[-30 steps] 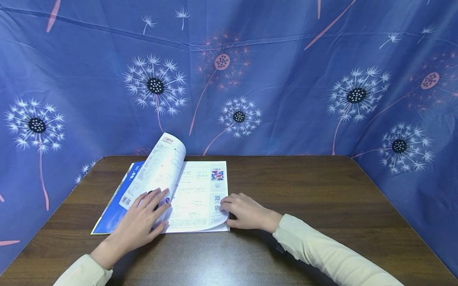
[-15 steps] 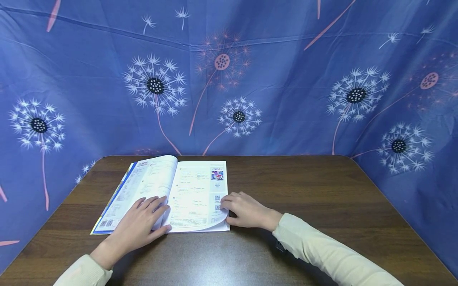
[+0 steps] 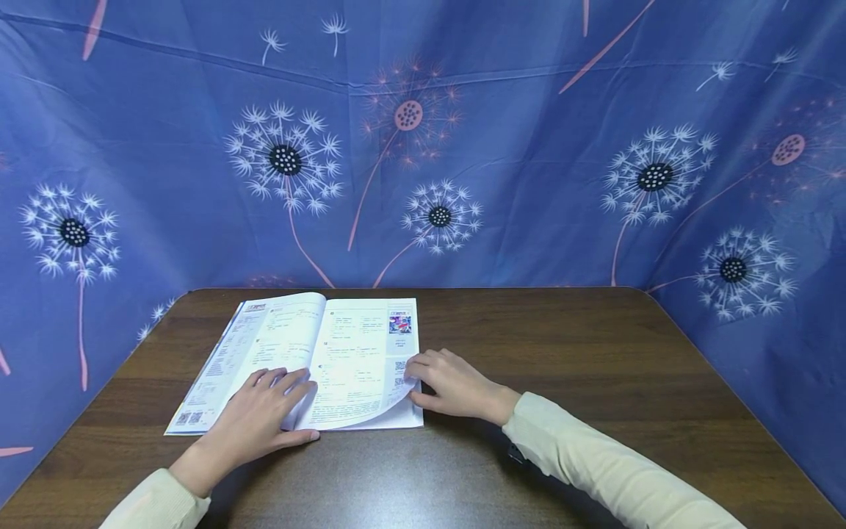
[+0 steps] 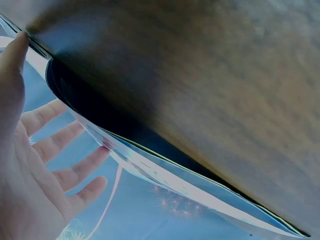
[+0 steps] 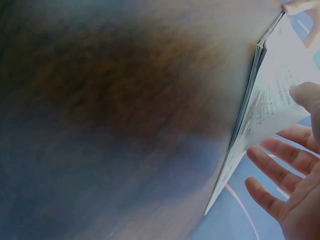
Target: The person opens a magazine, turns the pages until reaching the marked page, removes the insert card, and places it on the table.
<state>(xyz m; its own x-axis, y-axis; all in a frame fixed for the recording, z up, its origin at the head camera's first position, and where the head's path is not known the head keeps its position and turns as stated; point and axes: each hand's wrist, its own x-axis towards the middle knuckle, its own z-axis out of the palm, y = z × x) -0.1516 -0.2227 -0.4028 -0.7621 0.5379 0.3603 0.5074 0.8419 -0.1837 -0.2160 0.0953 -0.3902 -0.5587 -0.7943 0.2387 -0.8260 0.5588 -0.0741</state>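
A magazine [image 3: 228, 360] with printed white pages lies spread flat on the table, two pages showing. My left hand [image 3: 258, 419] rests on the lower part of its left page beside the fold, fingers extended. Its thumb reaches the magazine's near edge, as the left wrist view also shows. With my right hand [image 3: 459, 389] I pinch the right edge of a page [image 3: 360, 397], whose lower corner curls up off the sheets beneath. In the right wrist view the thumb [image 5: 306, 95] lies on the page's printed face, with fingers on the other side.
A brown wooden table [image 3: 562, 345] extends to the right of the magazine and in front of it. Behind the table and along its sides hangs a blue cloth [image 3: 529, 147] printed with dandelions.
The turned page has come down flat on the left side, covering the blue page there. My right hand has raised the right page's lower corner a little more. My left hand has barely moved.
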